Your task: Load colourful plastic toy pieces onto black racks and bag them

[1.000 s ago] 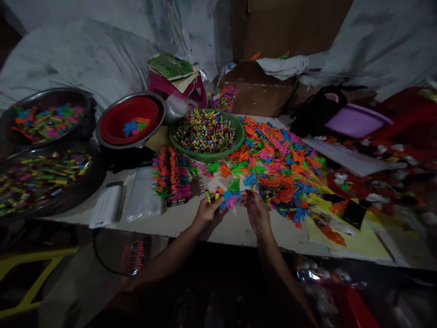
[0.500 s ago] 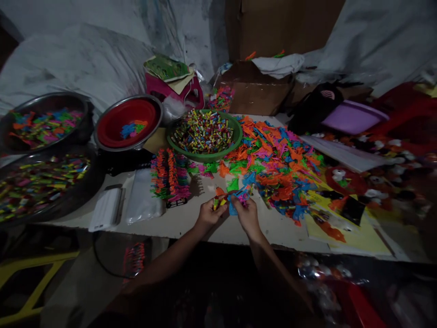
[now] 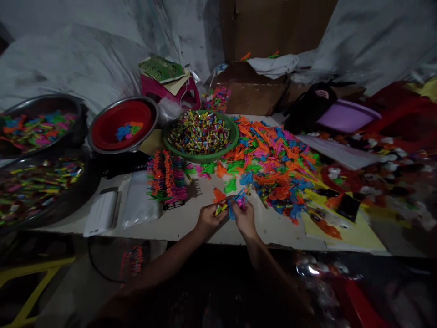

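My left hand is closed, pinching small yellow-and-red wrapped sticks that look like candies. Close beside it, my right hand grips blue and pink plastic toy pieces, their exact shape too small to tell. The fingertips of both hands nearly meet above the table's front part. Just beyond the hands lie an orange piece and a green piece. A big heap of orange, green, pink and blue plastic pieces spreads to the right.
Behind stands a green basin filled with wrapped sticks. On the left are a red bowl, dark basins, a white power bank-like box, plastic bags and rows of pieces. Yellow sheets lie right.
The view has shifted slightly, so most things appear a little further left. Both hands stay close together, still gripping the same pieces, with small finger movements.
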`<control>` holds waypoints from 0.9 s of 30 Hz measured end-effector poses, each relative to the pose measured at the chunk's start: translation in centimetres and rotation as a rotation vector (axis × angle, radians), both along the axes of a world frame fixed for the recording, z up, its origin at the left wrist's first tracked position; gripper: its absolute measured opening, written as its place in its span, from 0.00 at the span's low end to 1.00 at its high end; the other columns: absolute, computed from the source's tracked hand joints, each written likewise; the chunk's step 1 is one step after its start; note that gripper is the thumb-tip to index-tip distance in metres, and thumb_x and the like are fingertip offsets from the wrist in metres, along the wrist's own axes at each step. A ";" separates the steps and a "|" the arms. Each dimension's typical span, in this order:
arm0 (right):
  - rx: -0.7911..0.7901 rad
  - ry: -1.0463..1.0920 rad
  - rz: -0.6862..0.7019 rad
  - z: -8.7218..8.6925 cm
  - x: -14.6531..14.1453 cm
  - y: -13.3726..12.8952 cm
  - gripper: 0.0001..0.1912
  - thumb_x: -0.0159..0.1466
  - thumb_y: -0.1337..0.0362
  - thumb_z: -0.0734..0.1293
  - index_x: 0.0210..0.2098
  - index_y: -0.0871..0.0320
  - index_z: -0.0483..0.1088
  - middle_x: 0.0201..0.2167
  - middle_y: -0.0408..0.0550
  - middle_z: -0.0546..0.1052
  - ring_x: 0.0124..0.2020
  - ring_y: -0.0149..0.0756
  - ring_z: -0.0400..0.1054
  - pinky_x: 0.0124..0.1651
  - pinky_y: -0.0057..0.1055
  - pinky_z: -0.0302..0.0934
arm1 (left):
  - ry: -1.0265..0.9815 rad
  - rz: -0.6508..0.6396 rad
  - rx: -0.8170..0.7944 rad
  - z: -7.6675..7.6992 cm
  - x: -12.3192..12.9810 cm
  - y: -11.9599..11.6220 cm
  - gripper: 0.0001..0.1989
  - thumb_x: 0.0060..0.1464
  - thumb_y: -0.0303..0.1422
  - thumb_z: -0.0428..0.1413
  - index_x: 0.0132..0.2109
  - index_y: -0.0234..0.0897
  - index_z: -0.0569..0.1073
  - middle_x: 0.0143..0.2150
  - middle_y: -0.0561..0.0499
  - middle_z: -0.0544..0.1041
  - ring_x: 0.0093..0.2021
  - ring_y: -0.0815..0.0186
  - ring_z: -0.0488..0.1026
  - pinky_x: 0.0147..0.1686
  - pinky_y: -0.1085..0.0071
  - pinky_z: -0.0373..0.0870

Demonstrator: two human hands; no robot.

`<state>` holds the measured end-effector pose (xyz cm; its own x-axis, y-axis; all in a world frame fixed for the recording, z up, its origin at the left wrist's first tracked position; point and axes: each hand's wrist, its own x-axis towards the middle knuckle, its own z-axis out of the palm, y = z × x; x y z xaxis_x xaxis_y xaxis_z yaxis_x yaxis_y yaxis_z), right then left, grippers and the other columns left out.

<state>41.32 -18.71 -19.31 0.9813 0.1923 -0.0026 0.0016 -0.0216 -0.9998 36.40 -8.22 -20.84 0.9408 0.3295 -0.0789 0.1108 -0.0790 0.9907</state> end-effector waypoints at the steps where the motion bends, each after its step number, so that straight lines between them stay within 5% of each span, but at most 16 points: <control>1: 0.021 0.015 0.012 -0.1 0.0 0.1 0.12 0.51 0.56 0.63 0.26 0.60 0.70 0.19 0.42 0.72 0.21 0.30 0.63 0.27 0.28 0.60 | -0.003 -0.025 0.059 0.1 -0.1 0.0 0.09 0.38 0.38 0.60 0.27 0.37 0.76 0.17 0.56 0.67 0.20 0.72 0.60 0.22 0.77 0.58; 4: 0.011 0.061 0.078 -0.4 1.2 -0.8 0.13 0.51 0.55 0.62 0.25 0.59 0.70 0.20 0.43 0.72 0.22 0.32 0.65 0.28 0.29 0.61 | 0.006 -0.125 0.113 0.5 -0.2 -0.2 0.10 0.38 0.39 0.60 0.22 0.37 0.73 0.15 0.55 0.66 0.19 0.71 0.61 0.23 0.76 0.59; 7: -0.269 0.044 0.035 0.0 4.3 -4.5 0.16 0.50 0.52 0.64 0.26 0.60 0.70 0.21 0.46 0.73 0.25 0.37 0.66 0.30 0.33 0.61 | 0.052 -0.114 0.023 0.3 0.0 0.2 0.11 0.41 0.41 0.58 0.29 0.37 0.75 0.20 0.53 0.71 0.19 0.71 0.63 0.22 0.75 0.60; 10: -0.723 -0.175 -0.462 0.7 7.8 -8.3 0.22 0.49 0.50 0.65 0.33 0.64 0.70 0.31 0.58 0.74 0.36 0.48 0.67 0.36 0.42 0.59 | 0.123 0.074 -0.041 -0.6 0.3 1.7 0.16 0.41 0.42 0.58 0.35 0.35 0.74 0.22 0.53 0.71 0.19 0.71 0.63 0.20 0.75 0.59; 12: -0.853 -0.296 -0.624 0.7 8.6 -8.7 0.24 0.52 0.53 0.64 0.41 0.66 0.68 0.41 0.66 0.70 0.45 0.55 0.62 0.42 0.47 0.56 | 0.172 0.145 -0.070 -1.2 0.3 2.8 0.17 0.43 0.45 0.55 0.32 0.34 0.72 0.18 0.56 0.66 0.17 0.72 0.60 0.18 0.76 0.56; 13: -0.883 -0.340 -0.580 0.4 8.4 -7.9 0.23 0.54 0.54 0.63 0.41 0.66 0.68 0.42 0.66 0.70 0.47 0.54 0.61 0.44 0.47 0.55 | 0.189 0.157 -0.097 -1.4 0.4 3.2 0.18 0.45 0.46 0.53 0.31 0.34 0.71 0.16 0.57 0.63 0.16 0.72 0.59 0.16 0.76 0.54; 16: -0.913 -0.374 -0.099 -1.7 5.7 -3.0 0.15 0.58 0.56 0.59 0.36 0.60 0.70 0.35 0.57 0.73 0.40 0.44 0.66 0.42 0.37 0.58 | 0.188 0.143 -0.172 -1.6 0.4 3.3 0.21 0.50 0.48 0.46 0.29 0.34 0.69 0.16 0.57 0.60 0.16 0.72 0.58 0.15 0.77 0.52; 18: -0.946 -0.359 0.090 -3.4 3.7 0.6 0.16 0.54 0.57 0.63 0.39 0.60 0.69 0.38 0.57 0.73 0.41 0.44 0.65 0.44 0.36 0.57 | 0.158 0.125 -0.164 -1.4 0.4 3.1 0.20 0.50 0.48 0.46 0.31 0.34 0.70 0.17 0.57 0.62 0.17 0.73 0.59 0.16 0.77 0.53; 22: -0.753 -0.208 0.146 -5.3 2.8 3.2 0.17 0.54 0.61 0.62 0.41 0.62 0.69 0.42 0.59 0.71 0.44 0.46 0.64 0.47 0.39 0.56 | 0.102 0.121 -0.120 -0.9 0.2 3.4 0.19 0.46 0.45 0.52 0.39 0.35 0.69 0.23 0.56 0.67 0.18 0.74 0.61 0.17 0.77 0.55; 25: -0.610 -0.122 0.190 -4.8 3.7 1.7 0.15 0.57 0.59 0.57 0.37 0.59 0.69 0.31 0.50 0.74 0.33 0.37 0.67 0.37 0.34 0.60 | 0.104 0.115 -0.142 -0.7 -0.1 3.9 0.20 0.47 0.46 0.52 0.40 0.34 0.68 0.22 0.56 0.67 0.18 0.75 0.61 0.17 0.78 0.54; 27: -0.339 0.054 0.256 -3.9 3.8 0.6 0.15 0.57 0.56 0.56 0.32 0.58 0.69 0.24 0.45 0.72 0.23 0.31 0.64 0.27 0.29 0.60 | 0.094 0.116 -0.167 -0.7 -0.1 3.6 0.19 0.48 0.46 0.50 0.40 0.34 0.68 0.21 0.57 0.66 0.17 0.75 0.59 0.16 0.78 0.53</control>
